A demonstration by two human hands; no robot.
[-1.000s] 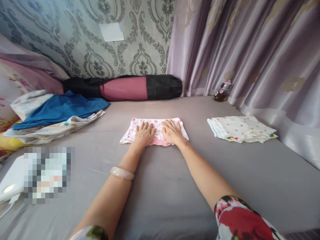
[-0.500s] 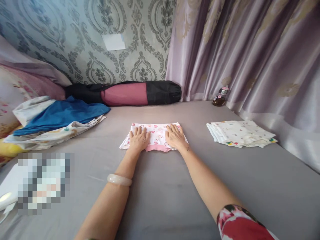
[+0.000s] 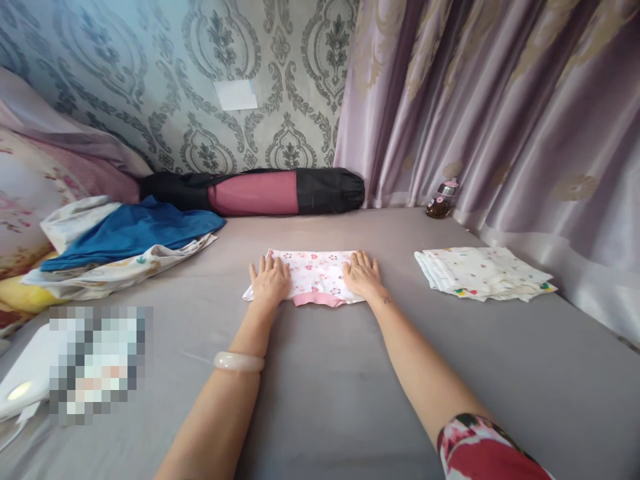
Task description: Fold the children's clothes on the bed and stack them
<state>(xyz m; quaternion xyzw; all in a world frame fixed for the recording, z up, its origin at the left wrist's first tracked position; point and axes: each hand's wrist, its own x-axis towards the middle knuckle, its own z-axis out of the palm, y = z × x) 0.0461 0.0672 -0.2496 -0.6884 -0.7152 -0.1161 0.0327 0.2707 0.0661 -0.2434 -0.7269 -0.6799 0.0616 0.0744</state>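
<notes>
A small white garment (image 3: 315, 272) with pink hearts and flowers lies folded flat on the grey bedsheet (image 3: 320, 373), its pink band facing me. My left hand (image 3: 270, 280) rests on the garment's left end, fingers spread and palm down. On its right end lies my right hand (image 3: 363, 275), also flat, with the fingers stretched out. Both hands cover parts of the cloth's side edges. A pale bangle (image 3: 239, 362) circles my left forearm.
Folded white printed clothes (image 3: 485, 272) lie at the right. A blue cloth (image 3: 135, 230) tops a loose heap at the left. A black and maroon long bag (image 3: 255, 192) lies along the wall; a small bottle (image 3: 440, 201) stands by the curtain (image 3: 390, 100). A white device (image 3: 30, 360) is near left.
My hands have slid apart toward the garment's two ends, the left one leftward and the right one rightward. More of the printed middle shows. The view has shifted slightly.
</notes>
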